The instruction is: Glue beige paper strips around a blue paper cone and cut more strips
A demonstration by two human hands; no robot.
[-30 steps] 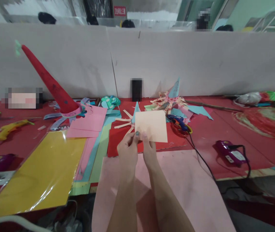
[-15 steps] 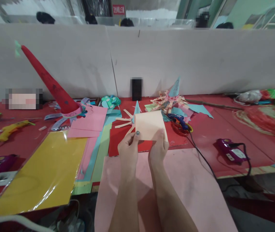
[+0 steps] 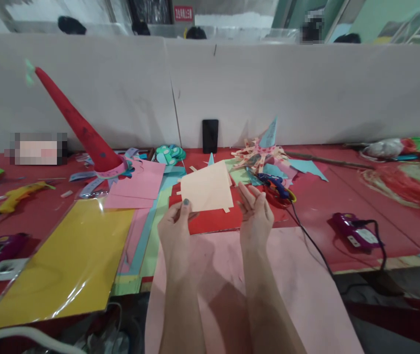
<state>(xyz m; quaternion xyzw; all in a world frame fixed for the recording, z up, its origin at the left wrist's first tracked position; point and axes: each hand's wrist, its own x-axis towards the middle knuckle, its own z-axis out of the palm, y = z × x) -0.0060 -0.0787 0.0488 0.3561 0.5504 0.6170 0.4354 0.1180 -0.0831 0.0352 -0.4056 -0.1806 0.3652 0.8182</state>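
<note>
Card (image 3: 207,189), cream: held up over the red sheet (image 3: 213,224), gripped at lower left by the left hand (image 3: 175,222). Right hand (image 3: 257,216): at the red sheet's right part, off the card since the preceding picture; fingers loosely extended, gripping nothing. Effect: card now tilted, shifted leftward, held from one side only; right hand free. Also: blue cone (image 3: 211,160), behind the red sheet, mostly hidden; yellow sheet (image 3: 66,265), left of it.
</note>
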